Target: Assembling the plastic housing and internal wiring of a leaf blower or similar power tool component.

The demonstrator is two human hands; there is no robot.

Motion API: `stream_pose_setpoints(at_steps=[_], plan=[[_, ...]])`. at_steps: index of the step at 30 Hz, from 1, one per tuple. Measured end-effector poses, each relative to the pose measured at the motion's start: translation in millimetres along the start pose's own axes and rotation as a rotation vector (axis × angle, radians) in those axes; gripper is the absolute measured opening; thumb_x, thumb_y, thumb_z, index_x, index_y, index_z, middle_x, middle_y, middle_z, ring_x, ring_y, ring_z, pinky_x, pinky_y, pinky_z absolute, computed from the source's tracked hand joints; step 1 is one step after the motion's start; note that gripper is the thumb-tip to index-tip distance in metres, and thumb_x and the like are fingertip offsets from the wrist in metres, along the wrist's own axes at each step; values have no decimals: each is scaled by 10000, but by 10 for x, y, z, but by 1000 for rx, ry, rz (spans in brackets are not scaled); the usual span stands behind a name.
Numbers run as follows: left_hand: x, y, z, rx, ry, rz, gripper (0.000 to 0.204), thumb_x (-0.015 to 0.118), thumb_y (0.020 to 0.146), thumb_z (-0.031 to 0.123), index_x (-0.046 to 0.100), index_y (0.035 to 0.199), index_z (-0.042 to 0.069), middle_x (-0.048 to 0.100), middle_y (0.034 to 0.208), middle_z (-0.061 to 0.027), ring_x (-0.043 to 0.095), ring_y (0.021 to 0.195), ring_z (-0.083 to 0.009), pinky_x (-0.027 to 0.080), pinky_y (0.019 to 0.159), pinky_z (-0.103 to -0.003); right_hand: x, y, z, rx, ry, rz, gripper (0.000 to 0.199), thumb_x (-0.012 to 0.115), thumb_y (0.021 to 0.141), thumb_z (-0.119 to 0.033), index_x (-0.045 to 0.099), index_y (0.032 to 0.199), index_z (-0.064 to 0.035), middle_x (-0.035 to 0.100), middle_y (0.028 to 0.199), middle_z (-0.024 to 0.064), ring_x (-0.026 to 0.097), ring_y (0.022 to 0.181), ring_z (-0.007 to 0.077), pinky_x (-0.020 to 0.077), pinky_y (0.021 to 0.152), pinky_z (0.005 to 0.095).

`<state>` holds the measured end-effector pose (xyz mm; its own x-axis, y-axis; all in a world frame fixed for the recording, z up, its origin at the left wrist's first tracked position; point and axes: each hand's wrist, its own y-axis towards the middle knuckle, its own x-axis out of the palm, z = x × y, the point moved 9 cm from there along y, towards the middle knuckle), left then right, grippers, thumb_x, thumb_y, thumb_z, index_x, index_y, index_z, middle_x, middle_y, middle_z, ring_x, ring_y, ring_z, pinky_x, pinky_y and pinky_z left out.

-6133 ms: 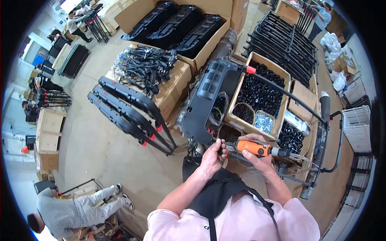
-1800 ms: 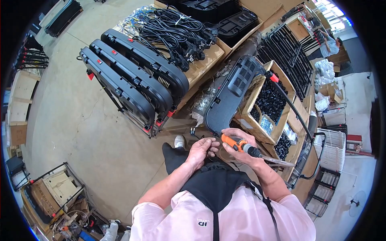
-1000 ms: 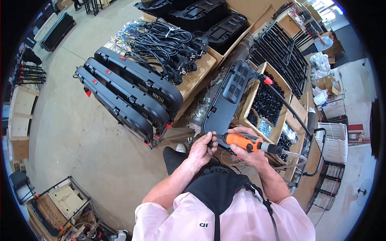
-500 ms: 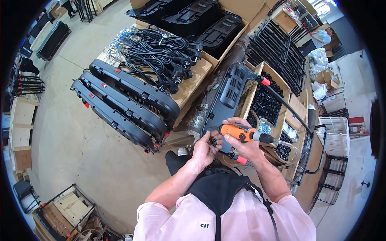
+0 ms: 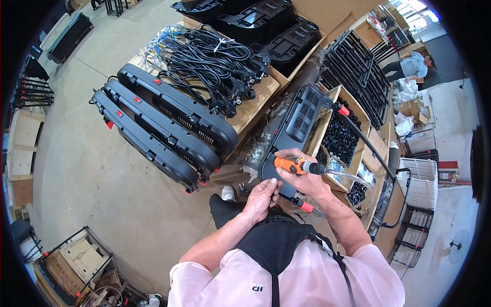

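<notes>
My right hand [image 5: 305, 182] is wrapped round an orange air screwdriver [image 5: 289, 164], with a clear hose running from its rear end. The tool lies over the near end of a long black plastic housing [image 5: 286, 130] with vent slots, and its tip is hidden. Beside that end my left hand [image 5: 260, 199] is closed, thumb and forefinger pinched together at the housing's edge. The small dark screws that lay in this palm are covered by the fingers now. A black tube frame with red end pieces [image 5: 306, 206] is joined to the housing.
Right of the housing stands a wooden bin of small black parts [image 5: 341, 137], with a bag of silvery hardware [image 5: 335, 167]. Three similar housings [image 5: 169, 120] stand on edge at left. Black plug cables [image 5: 215, 66] lie on a carton. Farther off, a person [image 5: 413, 65] stands near stacked black frames [image 5: 356, 71].
My left hand has turned over and closed, hiding the screws that showed in its open palm. The screwdriver has swung and shifted slightly, staying in my right hand. The whole view has shifted a little.
</notes>
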<state>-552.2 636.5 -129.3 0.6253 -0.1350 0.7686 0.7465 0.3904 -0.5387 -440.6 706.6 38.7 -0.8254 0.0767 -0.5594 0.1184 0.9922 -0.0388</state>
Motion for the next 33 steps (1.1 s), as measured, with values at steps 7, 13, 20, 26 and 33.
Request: stream_pose_setpoints(at_steps=[7, 13, 20, 26, 33], plan=[[-47, -130, 212, 122, -98, 57, 290, 574, 1122, 263, 696, 1248, 32, 626, 921, 19, 546, 719, -66, 452, 617, -226, 54, 43, 62, 43, -25, -52, 377, 800, 871, -88, 697, 1227, -20, 755, 1195, 110, 722, 1056, 182, 576, 965, 344], [-128, -175, 177, 39, 20, 34, 327, 585, 1117, 282, 702, 1272, 18, 645, 887, 17, 549, 722, -63, 446, 605, -221, 61, 63, 37, 8, -30, -57, 427, 817, 882, -121, 672, 1279, -53, 765, 1127, 129, 751, 1044, 211, 592, 931, 343], [67, 79, 299, 25, -286, 116, 348, 607, 1097, 378, 693, 1239, 73, 615, 869, 37, 526, 724, -87, 427, 602, -240, -459, -234, -14, 87, 306, 62, 514, 814, 901, -75, 589, 1357, -1, 727, 1286, 152, 693, 1190, 219, 553, 1040, 371], [797, 652, 465, -3, -397, 15, 351, 624, 1082, 396, 681, 1196, 68, 588, 849, 25, 529, 716, -108, 440, 586, -241, -1146, -359, 8, 22, 374, 121, 492, 787, 906, -47, 586, 1355, -31, 709, 1307, 170, 656, 1246, 226, 518, 1095, 400], [1635, 1385, 231, -151, -425, -107, 308, 606, 1094, 353, 638, 1228, 77, 577, 850, 7, 513, 711, -131, 421, 576, -260, -2090, -453, 578, 71, 380, 229, 535, 818, 886, -89, 560, 1352, -34, 691, 1311, 174, 648, 1257, 266, 515, 1101, 437]])
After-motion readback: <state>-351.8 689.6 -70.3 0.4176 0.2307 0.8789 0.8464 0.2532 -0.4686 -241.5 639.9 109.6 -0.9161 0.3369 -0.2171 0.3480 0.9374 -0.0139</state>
